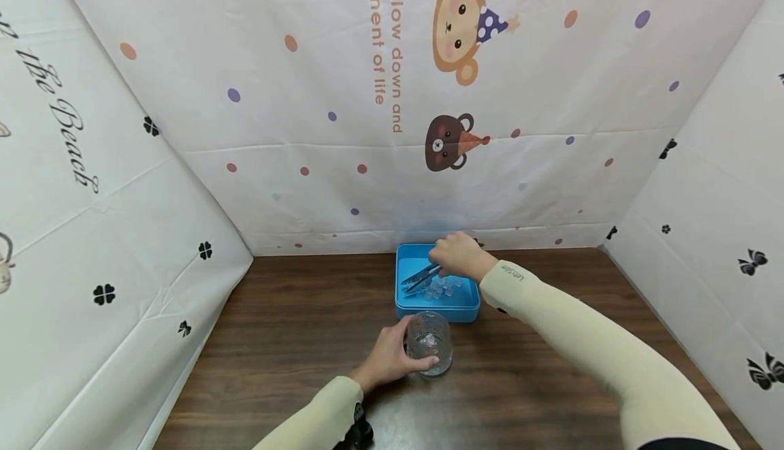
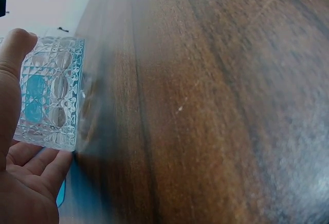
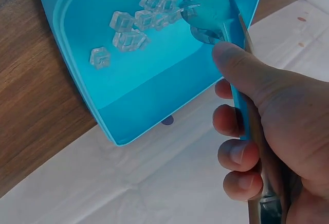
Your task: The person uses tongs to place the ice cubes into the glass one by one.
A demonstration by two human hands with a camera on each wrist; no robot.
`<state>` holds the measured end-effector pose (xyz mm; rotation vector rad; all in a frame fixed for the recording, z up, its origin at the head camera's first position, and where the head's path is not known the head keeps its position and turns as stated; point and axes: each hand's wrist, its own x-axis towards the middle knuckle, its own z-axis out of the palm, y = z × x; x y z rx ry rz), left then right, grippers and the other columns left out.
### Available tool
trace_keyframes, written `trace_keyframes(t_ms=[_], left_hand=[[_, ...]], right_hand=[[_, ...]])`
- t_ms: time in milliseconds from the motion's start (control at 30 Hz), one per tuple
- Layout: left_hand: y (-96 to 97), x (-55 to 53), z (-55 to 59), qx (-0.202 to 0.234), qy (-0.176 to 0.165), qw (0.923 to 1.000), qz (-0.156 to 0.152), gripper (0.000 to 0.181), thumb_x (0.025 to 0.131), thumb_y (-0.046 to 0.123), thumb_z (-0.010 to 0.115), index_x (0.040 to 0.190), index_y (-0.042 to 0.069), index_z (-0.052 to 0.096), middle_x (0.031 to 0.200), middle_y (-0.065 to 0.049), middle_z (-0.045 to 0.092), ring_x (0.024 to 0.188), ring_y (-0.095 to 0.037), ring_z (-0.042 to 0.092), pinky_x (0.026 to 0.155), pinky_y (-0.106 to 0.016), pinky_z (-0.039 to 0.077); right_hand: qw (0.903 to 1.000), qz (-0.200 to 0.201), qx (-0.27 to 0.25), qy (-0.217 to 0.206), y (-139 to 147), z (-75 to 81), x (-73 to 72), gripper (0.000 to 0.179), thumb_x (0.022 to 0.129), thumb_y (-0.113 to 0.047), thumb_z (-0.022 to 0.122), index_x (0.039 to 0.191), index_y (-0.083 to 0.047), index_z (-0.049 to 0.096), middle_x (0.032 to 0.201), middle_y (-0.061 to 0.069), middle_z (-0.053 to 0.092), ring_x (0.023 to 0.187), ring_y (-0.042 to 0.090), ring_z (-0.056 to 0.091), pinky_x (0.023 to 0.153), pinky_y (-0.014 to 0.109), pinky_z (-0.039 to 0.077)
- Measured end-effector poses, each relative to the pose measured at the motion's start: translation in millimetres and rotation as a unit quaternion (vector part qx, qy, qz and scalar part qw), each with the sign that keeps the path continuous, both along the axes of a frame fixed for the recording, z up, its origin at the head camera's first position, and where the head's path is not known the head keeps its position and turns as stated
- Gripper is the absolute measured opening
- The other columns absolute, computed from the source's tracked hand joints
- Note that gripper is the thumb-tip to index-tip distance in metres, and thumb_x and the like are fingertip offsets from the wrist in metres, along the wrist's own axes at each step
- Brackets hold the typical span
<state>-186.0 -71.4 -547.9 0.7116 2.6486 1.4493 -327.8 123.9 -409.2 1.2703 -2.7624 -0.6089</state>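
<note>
My left hand (image 1: 387, 355) holds a clear drinking glass (image 1: 430, 348) on the table, thumb on one side and fingers on the other. The glass has a cut, faceted pattern, plain in the left wrist view. Farther back, my right hand (image 1: 461, 255) grips a pair of metal tongs (image 1: 421, 277) over a blue box (image 1: 462, 315). Its fingers curl round the tongs' handle (image 3: 240, 112), and the fork-like tip (image 3: 198, 3) reaches down beside several clear ice-like cubes (image 3: 144, 21) on the box floor. One cube (image 3: 100, 57) lies apart from the cluster.
The brown wood-grain table (image 1: 294, 320) meets a white printed cloth (image 1: 343, 191) behind the box. More white cloth hangs at the left (image 1: 141, 259) and right (image 1: 692, 232) sides. The glass stands just in front of the box.
</note>
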Motion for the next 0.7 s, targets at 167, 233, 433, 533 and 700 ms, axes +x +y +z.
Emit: trace_keyframes(t_ms=[167,233,433,533,700], left_hand=[[0.4,-0.4,-0.6,0.002,0.000,1.0000,0.002,0.081,0.083,0.053,0.082,0.145,0.011,0.051,0.125,-0.004,0.068,0.108,-0.012,0.068,0.085,-0.028,0.057],[0.7,-0.3,-1.4,0.004,0.000,1.0000,0.002,0.081,0.083,0.052,0.083,0.145,0.011,0.051,0.125,-0.004,0.068,0.107,-0.012,0.068,0.084,-0.027,0.057],[0.5,0.4,-1.6,0.005,-0.003,1.0000,0.002,0.081,0.083,0.052,0.083,0.145,0.011,0.051,0.124,-0.003,0.069,0.106,-0.010,0.068,0.084,-0.027,0.056],[0.2,0.3,-1.6,0.003,-0.003,1.0000,0.004,0.081,0.083,0.053,0.082,0.145,0.011,0.051,0.124,-0.002,0.069,0.106,-0.011,0.067,0.084,-0.028,0.057],[0.3,0.5,-1.3,-0.002,-0.006,1.0000,0.007,0.082,0.083,0.054,0.082,0.146,0.011,0.051,0.125,-0.002,0.068,0.107,-0.010,0.067,0.085,-0.029,0.056]], right_hand=[[0.9994,0.004,0.023,0.025,-4.7,1.9,3.9,0.024,0.086,-0.045,0.082,0.095,-0.023,0.077,0.079,-0.005,0.067,0.061,0.011,0.058,0.060,0.028,0.054],[0.9990,0.005,0.031,0.031,-6.1,2.5,5.7,0.023,0.086,-0.044,0.082,0.091,-0.022,0.076,0.079,-0.005,0.067,0.061,0.011,0.059,0.061,0.028,0.055],[0.9991,0.001,0.033,0.028,-5.1,-0.5,5.2,0.021,0.087,-0.041,0.082,0.088,-0.020,0.076,0.076,-0.003,0.067,0.058,0.013,0.057,0.060,0.030,0.055],[0.9992,-0.003,0.031,0.026,-4.1,-2.0,4.1,0.021,0.087,-0.040,0.082,0.089,-0.020,0.077,0.075,-0.003,0.066,0.056,0.013,0.055,0.058,0.029,0.054],[0.9992,-0.005,0.030,0.025,-2.9,-2.3,4.1,0.020,0.088,-0.041,0.081,0.088,-0.021,0.076,0.073,-0.004,0.064,0.055,0.012,0.053,0.056,0.027,0.053]])
